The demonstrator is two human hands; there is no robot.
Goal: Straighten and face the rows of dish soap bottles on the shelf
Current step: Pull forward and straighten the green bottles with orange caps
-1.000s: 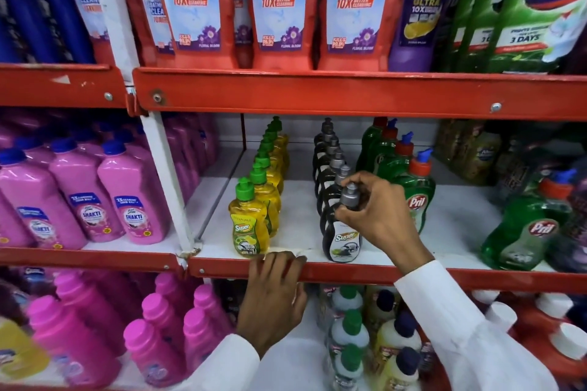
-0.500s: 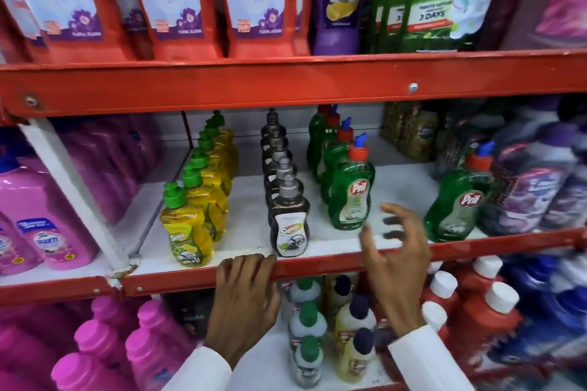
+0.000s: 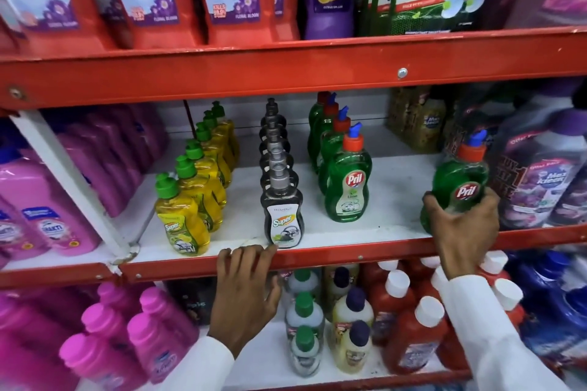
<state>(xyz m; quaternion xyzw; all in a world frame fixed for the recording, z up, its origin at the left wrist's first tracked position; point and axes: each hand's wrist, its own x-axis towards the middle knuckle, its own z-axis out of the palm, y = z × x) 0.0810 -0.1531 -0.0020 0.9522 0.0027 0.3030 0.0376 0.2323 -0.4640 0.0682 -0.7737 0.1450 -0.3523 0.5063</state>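
At right of centre on the middle shelf (image 3: 365, 233), your right hand (image 3: 465, 225) grasps the stray, tilted Pril bottle (image 3: 457, 182) still to be placed; yellow row (image 3: 193, 187), black row (image 3: 279, 187) and green row (image 3: 343, 168) stand faced, while your left hand (image 3: 246, 289) rests open-fingered on the shelf's lip.

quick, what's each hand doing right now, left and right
Left hand: open, fingers resting on the red shelf edge, holding nothing.
Right hand: closed around the lone green Pril bottle, which is tilted.

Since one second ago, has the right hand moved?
Yes. The right hand left the black Super bottle and went right, now gripping the stray Pril bottle.
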